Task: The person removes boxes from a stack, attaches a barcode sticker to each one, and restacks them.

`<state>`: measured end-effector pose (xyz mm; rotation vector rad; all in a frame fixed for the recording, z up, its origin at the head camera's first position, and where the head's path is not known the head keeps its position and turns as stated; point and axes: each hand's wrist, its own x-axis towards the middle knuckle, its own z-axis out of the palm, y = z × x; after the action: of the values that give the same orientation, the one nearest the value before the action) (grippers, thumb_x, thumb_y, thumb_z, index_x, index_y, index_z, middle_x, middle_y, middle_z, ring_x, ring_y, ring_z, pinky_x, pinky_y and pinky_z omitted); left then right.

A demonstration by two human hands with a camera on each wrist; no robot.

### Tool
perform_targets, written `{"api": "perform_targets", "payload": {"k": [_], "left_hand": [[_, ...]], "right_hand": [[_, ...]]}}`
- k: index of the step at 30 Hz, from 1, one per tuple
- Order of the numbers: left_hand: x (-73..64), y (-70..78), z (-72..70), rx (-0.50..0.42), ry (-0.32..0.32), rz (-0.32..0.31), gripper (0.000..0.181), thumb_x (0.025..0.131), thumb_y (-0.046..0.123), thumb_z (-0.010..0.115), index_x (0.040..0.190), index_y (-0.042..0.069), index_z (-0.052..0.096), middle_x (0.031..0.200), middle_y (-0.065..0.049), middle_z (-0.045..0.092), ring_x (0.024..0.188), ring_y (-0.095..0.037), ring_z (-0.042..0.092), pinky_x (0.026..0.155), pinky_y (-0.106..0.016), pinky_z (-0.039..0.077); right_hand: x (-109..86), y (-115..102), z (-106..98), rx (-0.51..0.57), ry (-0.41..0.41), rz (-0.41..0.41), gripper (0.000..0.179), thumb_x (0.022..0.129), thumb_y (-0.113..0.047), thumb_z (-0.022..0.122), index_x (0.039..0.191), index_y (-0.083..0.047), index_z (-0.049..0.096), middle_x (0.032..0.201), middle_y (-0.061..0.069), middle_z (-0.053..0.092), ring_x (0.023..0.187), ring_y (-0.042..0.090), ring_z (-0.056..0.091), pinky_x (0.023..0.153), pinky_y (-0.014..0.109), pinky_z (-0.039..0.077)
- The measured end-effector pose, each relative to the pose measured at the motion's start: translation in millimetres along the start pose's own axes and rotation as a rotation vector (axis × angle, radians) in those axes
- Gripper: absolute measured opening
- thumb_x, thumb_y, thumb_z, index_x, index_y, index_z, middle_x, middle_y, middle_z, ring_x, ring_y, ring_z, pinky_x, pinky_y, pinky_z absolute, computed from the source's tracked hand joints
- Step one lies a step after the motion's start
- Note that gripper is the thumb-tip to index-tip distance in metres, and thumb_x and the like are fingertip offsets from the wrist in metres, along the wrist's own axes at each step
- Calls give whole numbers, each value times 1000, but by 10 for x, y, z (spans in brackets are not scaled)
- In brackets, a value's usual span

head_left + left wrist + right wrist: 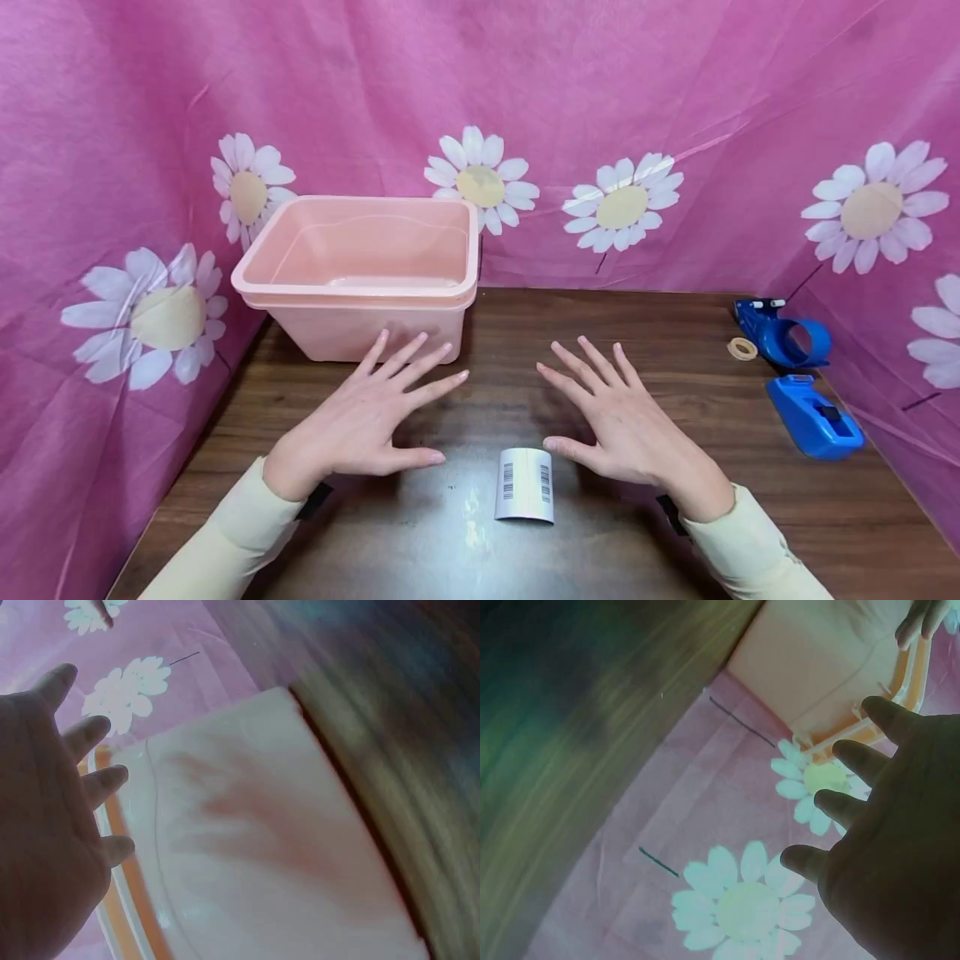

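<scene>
A white label [524,486] lies on the near middle part of the worktop [622,550], bowed upward into a shallow arch, its printed face up, with 2 dark barcodes side by side. Well apart from it, at the far left, a pale pink rectangular tub [322,325] stands upright, open-topped, with a broad rim and walls tapering towards the base.

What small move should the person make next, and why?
Probably bring the right hand to the curved white barcoded piece and pinch its edge: the piece lies loose on the table, right beside that hand's thumb, and neither the right hand nor the left hand holds anything.
</scene>
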<state>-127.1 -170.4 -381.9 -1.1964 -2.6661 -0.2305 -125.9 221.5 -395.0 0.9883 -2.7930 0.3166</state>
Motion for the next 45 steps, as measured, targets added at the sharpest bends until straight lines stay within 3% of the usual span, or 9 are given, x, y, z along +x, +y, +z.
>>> {"api": "perform_targets", "payload": {"k": [5,10,14,17,22,25,32,37,45], "left_hand": [[-72,-210,-236,-10,94,-46,91,99,71,71,175,31,40,182,-8,40,169,-38,35,138,-72,23],[-235,-599,-541,-99,402,-90,73,102,53,77,162,15,60,162,-16,62,148,-42,58,131,-50,43],[-349,-951,-669,-172,674,-250,65,93,26,87,152,7,68,151,-23,67,140,-46,60,132,-28,36],[-415,-1177,-673,-248,773,-429,78,86,10,90,158,7,62,153,-26,64,141,-46,58,129,-20,36],[-502,-1445,-606,-593,644,-701,99,96,12,86,178,13,29,174,-23,45,159,-38,48,122,-8,41],[-532,-1570,-554,-796,525,-774,101,104,16,79,181,14,14,182,-23,32,161,-23,44,115,-3,41],[-591,-1734,-476,-1141,586,-671,90,103,-1,74,178,8,26,168,-10,50,132,-2,55,105,-7,48],[-626,-1770,-488,-1158,574,-630,91,102,-3,74,178,8,27,160,-2,55,131,-2,57,105,-8,49],[-646,-1785,-518,-1179,589,-648,92,102,-4,74,179,5,22,179,-19,38,137,-3,55,107,-7,50]], "right_hand": [[102,-21,29,124,37,42,87,102,-58,76,174,-24,41,186,5,32,174,40,23,137,75,18],[397,-88,-6,282,142,73,82,102,-39,82,171,-13,46,179,13,44,169,39,35,135,71,30],[693,-148,-59,423,210,142,78,101,-33,85,168,-11,50,173,14,52,164,37,45,134,63,38],[917,-181,-87,523,260,217,76,100,-32,87,165,-12,55,168,12,59,159,33,53,133,57,42],[1259,-230,-102,746,272,337,80,96,-33,91,164,-12,56,166,11,60,157,31,55,133,50,44],[1413,-263,-97,854,249,383,91,93,-35,93,169,-12,49,170,9,55,160,29,51,135,50,41],[1641,-315,-62,954,207,416,109,89,-35,95,175,-9,34,176,11,41,160,35,44,133,58,40],[1719,-339,-40,972,195,443,109,88,-38,96,174,-9,37,175,11,40,159,35,45,131,55,44],[1842,-400,-42,976,199,431,94,89,-35,95,167,-9,50,167,13,44,151,34,54,126,51,50]]}}
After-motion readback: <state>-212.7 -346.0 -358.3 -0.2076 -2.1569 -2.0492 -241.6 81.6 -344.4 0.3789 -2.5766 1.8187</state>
